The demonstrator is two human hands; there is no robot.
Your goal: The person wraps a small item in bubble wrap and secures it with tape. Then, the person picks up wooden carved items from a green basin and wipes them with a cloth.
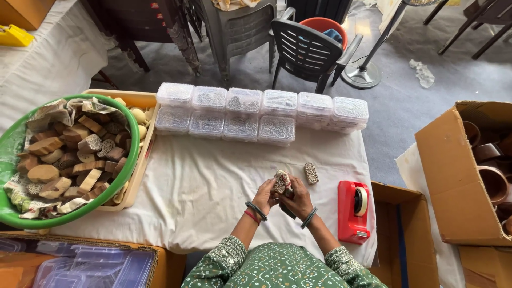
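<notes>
Both my hands meet over the white-clothed table, holding a small carved wooden block between them. My left hand grips it from the left and my right hand from the right. A dark object sticks out beneath my right palm; I cannot tell what it is. A second carved wooden block lies on the cloth just right of my hands.
A green basin of wooden blocks sits at the left over a tan tray. Clear lidded boxes line the far edge. A red tape dispenser stands at the right. Cardboard boxes and chairs surround the table.
</notes>
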